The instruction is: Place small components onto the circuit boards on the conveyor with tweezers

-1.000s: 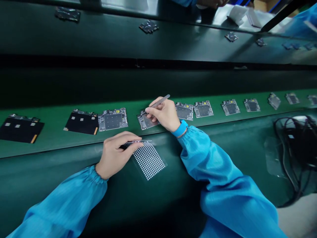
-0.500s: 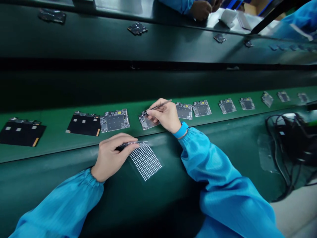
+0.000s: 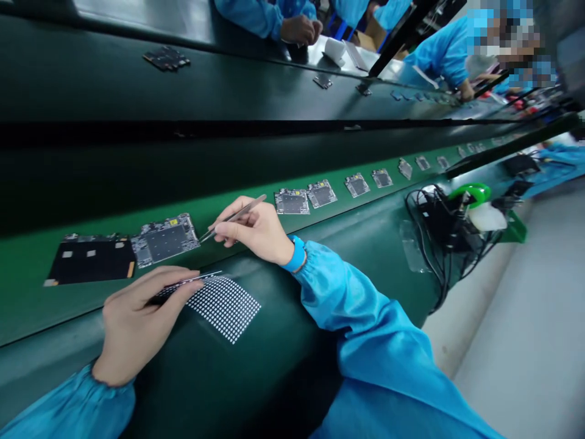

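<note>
My left hand pinches a clear sheet with rows of white dots by its folded edge, and the sheet's free part hangs over the green table edge. In my right hand is a pair of metal tweezers, slanting down to the left. Their tips lie beside the right edge of a circuit board with a grey central panel and a yellow mark; whether they touch it I cannot tell. A board covered by a black sheet lies left of it. My right hand hides the belt behind it.
More circuit boards line the green belt towards the right. Wrapped dark boards lie on the upper shelf. Cables and a black device sit at the right. Across the line, a co-worker's hands are visible.
The view has swung right, so the boards appear further left. My right hand and tweezers now sit closer to the uncovered board beside the black-covered one. My left hand keeps the dotted sheet.
</note>
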Demonstrator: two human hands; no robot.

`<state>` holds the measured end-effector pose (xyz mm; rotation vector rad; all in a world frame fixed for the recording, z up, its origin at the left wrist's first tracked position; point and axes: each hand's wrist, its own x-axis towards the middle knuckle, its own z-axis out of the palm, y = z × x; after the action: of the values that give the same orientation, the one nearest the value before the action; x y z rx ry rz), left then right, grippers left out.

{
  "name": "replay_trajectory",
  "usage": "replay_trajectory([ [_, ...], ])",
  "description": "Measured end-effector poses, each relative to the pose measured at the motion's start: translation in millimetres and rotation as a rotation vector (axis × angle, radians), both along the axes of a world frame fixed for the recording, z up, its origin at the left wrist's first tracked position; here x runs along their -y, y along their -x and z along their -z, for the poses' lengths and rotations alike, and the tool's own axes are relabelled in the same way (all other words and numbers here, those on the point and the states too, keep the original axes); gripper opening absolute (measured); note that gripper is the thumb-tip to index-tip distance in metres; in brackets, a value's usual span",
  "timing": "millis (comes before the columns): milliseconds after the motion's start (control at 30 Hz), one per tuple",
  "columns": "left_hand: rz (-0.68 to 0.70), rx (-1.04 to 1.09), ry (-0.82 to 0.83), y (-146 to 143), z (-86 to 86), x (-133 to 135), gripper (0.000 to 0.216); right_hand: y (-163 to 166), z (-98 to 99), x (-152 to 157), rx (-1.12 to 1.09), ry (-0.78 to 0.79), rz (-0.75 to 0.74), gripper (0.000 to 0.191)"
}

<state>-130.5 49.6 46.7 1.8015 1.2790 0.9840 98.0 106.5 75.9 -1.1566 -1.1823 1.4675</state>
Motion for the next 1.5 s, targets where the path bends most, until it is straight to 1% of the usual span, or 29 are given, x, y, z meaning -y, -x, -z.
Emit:
replay_trajectory([
  [100,-0.012,0.012,0.005,-3.7,-2.3,-1.7,0.007,11.6,-12.1,14.6,-0.015,-0.018,-0.057,0.038],
  [200,0.018,0.08,0.034,-8.2,0.0,-5.8,0.008,15.1,-16.4,19.7,0.083,-0.033,-0.072,0.032],
  [300,0.026,0.132,0.035,-10.1,2.7,-8.3,0.006,15.2,-16.6,20.1,0.134,-0.047,-0.089,0.031],
  [467,0.036,0.155,0.003,-8.0,2.2,-8.5,0.003,13.8,-15.9,23.6,0.122,-0.053,-0.076,0.028],
  [633,0.021,0.152,0.006,-5.6,2.5,-9.1,0.007,12.6,-14.9,25.4,0.149,-0.044,-0.09,0.026],
  [833,0.023,0.158,0.012,-6.6,2.0,-8.8,0.008,13.2,-16.6,23.7,0.176,-0.098,-0.095,0.025],
  [933,0.023,0.165,0.021,-7.0,1.1,-8.9,0.008,13.3,-19.8,22.5,0.193,-0.085,-0.09,0.027],
  [1067,0.016,0.175,0.019,-6.7,0.2,-8.9,0.006,14.5,-22.8,21.0,0.161,-0.066,-0.078,0.027],
  [1233,0.02,0.17,0.026,-4.5,1.5,-8.7,0.007,17.1,-21.4,22.2,0.197,-0.047,-0.092,0.03],
  [1367,0.03,0.171,0.023,-5.2,2.7,-8.6,0.008,14.8,-21.8,24.5,0.179,-0.053,-0.101,0.029],
  [1433,0.026,0.168,0.022,-6.1,2.9,-8.5,0.007,12.9,-20.7,20.6,0.161,-0.049,-0.081,0.029],
  [1500,0.022,0.161,0.025,-6.6,2.9,-8.3,0.006,11.9,-14.9,9.7,0.15,-0.052,-0.037,0.03],
])
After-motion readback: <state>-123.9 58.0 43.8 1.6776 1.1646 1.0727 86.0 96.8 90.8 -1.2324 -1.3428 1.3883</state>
